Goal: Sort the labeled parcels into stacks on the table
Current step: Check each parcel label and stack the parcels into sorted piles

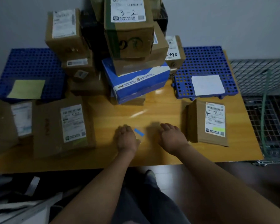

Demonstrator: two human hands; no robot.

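Blue tape strip [139, 132] on table [152, 109]. Just left of strip: left hand [126, 139], fingers relaxed, holding nothing. Just right: right hand [171, 138], likewise. Farther right: flat labeled parcel [199, 122]. Farther left: labeled carton [50, 126]. Behind strip: parcel pile [128, 39].

Left hand [127, 139] and right hand [172, 139] rest on the table [152, 110].

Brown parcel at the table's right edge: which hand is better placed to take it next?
Right, probably. The right hand lies open beside the brown parcel; the left hand is farther off, across the blue strip.
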